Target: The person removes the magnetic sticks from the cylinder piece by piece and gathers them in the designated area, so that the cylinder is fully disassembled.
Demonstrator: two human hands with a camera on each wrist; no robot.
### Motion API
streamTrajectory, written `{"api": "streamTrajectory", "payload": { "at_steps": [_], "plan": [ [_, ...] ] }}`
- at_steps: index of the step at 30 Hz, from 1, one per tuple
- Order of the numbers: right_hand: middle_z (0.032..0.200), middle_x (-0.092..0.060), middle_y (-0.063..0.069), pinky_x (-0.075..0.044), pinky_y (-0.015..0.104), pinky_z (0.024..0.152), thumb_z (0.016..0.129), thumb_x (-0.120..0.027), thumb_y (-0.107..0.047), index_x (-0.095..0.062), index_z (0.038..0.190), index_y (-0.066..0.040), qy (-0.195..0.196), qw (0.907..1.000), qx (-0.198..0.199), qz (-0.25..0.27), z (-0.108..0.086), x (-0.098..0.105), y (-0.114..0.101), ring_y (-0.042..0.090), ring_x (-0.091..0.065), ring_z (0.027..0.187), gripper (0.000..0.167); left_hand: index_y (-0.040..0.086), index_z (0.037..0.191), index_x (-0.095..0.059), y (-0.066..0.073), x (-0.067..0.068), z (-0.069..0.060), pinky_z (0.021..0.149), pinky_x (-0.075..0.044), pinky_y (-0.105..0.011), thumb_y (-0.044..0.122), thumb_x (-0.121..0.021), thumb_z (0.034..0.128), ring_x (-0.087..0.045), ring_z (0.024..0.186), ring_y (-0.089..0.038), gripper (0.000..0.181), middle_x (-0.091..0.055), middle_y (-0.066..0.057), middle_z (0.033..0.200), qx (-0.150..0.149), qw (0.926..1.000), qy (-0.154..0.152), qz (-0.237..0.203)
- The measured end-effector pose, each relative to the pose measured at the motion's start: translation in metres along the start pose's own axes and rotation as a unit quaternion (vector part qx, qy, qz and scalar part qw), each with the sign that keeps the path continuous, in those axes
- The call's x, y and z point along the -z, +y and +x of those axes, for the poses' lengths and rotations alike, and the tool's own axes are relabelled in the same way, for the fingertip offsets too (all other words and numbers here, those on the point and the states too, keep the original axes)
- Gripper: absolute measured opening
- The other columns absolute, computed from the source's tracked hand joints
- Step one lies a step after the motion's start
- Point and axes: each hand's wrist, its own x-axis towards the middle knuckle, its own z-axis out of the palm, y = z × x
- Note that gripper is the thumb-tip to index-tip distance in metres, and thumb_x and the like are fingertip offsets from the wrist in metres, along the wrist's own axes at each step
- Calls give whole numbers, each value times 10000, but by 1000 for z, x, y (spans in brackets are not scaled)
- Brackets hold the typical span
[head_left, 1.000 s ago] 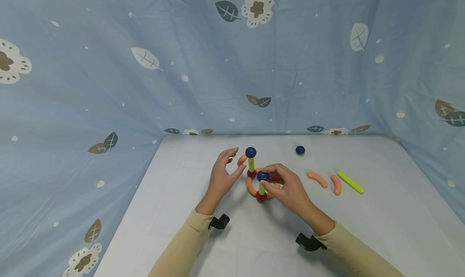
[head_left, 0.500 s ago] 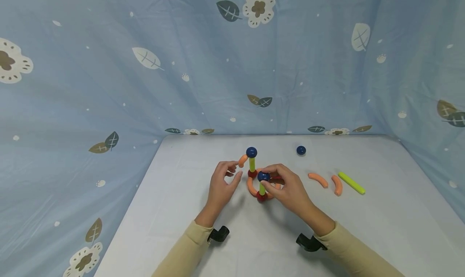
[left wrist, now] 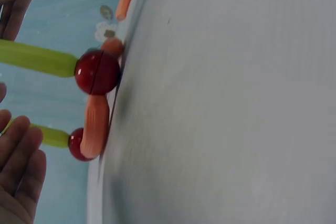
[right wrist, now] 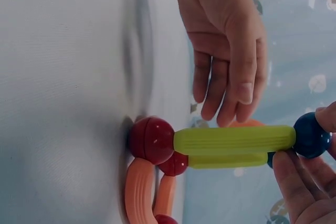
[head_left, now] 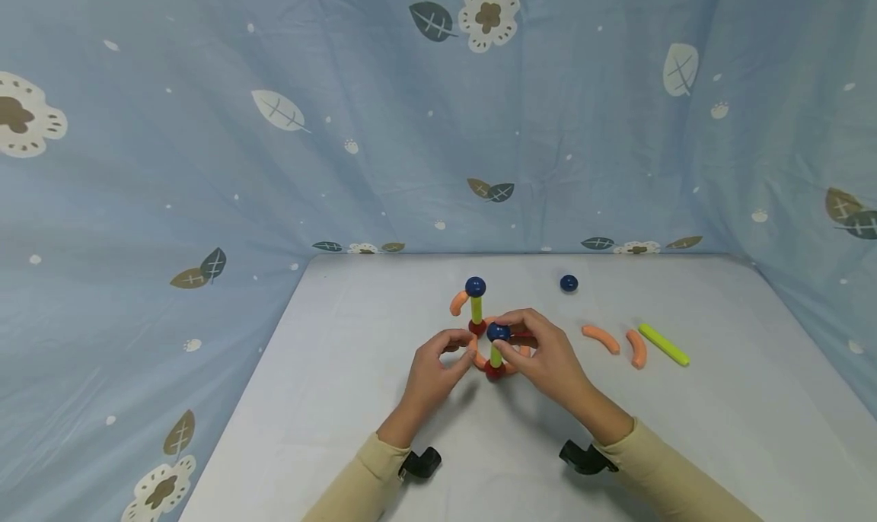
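Right hand [right wrist: 310, 198] pinched blue ball [right wrist: 311, 139] at end of green rod [right wrist: 233, 139]. Red ball [right wrist: 151, 140] capped other end, orange curved piece [right wrist: 138, 187] attached. Left hand [right wrist: 226, 45] hung near rod.

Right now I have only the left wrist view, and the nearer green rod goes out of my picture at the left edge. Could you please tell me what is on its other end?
Observer: A blue ball sits on that end; the head view shows it.
Operator: Thank you. Is somebody holding this ball, or is it free?
Observer: The right hand pinches it between thumb and fingers.
Operator: I understand. And is there some spare rod lying outside of my picture?
Observer: Yes, one loose green rod lies flat, to the right of that hand in the head view.
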Motion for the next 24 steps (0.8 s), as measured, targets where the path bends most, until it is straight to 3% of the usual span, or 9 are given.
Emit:
{"api": "streamTrajectory", "payload": {
  "at_steps": [7, 13, 19, 24],
  "plan": [
    [1161, -657, -3, -603, 355, 817, 912, -775, -94, -649, 1191, -144, -4, 10000, -28, -86, -1, 1, -1, 199, -696, 989, 311, 38, 1214, -693, 5, -11, -2, 918, -575, -391, 94, -745, 926, -690, 1064, -217, 298, -712, -77, 1185, 12, 9993, -263, -264],
    [1148, -658, -12, -602, 333, 821, 913, -779, -121, -648, 1196, -151, -10, 9997, -151, -165, -1, 1, -1, 166, -696, 989, 314, 89, 1203, -702, 9, -18, -1, 880, -592, -404, 112, -766, 921, -709, 1020, -246, 289, -719, -77, 1136, 94, 9968, -478, -638],
    [1146, -663, -6, -603, 419, 806, 906, -784, -106, -650, 1201, -146, 24, 9997, -149, -193, -1, 0, -2, 210, -695, 988, 327, 105, 1175, -710, 12, -22, 2, 847, -602, -372, 136, -760, 930, -716, 990, -243, 252, -728, -36, 1092, 92, 9974, -489, -529],
    [1152, -663, -14, -594, 404, 801, 910, -781, -112, -658, 1210, -161, 93, 9995, -90, -277, -1, -1, -1, 185, -688, 983, 328, 106, 1138, -722, 15, -23, 6, 825, -604, -343, 124, -760, 920, -709, 971, -160, 222, -727, -15, 1072, 167, 9984, -394, -361]
  ]
}}
